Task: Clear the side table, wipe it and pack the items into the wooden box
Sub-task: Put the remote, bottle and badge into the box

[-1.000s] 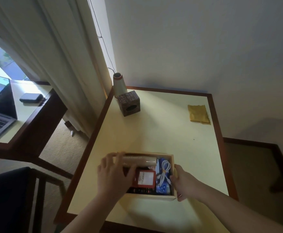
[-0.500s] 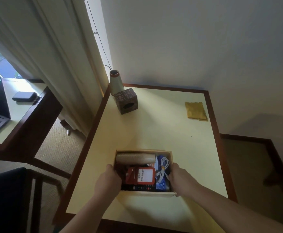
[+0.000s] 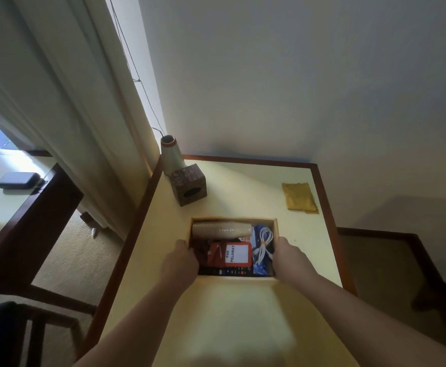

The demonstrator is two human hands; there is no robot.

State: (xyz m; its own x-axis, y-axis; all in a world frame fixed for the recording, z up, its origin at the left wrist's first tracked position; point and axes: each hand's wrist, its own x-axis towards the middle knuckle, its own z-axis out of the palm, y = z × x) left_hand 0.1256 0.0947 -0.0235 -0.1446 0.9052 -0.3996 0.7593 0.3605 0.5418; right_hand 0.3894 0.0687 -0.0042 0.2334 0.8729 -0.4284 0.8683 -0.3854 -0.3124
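The wooden box (image 3: 233,220) sits on the cream side table (image 3: 243,308), near its middle. Inside lie a stack of paper cups (image 3: 222,229) on its side, a red visitor-pass holder (image 3: 230,254), a coiled white cable (image 3: 264,245) and a dark remote along the near wall. My left hand (image 3: 181,262) grips the box's left wall. Over the right wall curl the fingers of my right hand (image 3: 289,256). A yellow cloth (image 3: 299,197) lies flat at the table's far right.
A lamp base (image 3: 171,157) and a dark cube-shaped tissue holder (image 3: 188,184) stand at the far left corner by the curtain. A desk with a black case (image 3: 18,180) is to the left, a dark chair (image 3: 7,332) at lower left. Walls border the table behind and right.
My left hand came off the items inside and took the box's left wall. With both hands on it, the box has slid a little farther from me across the table.
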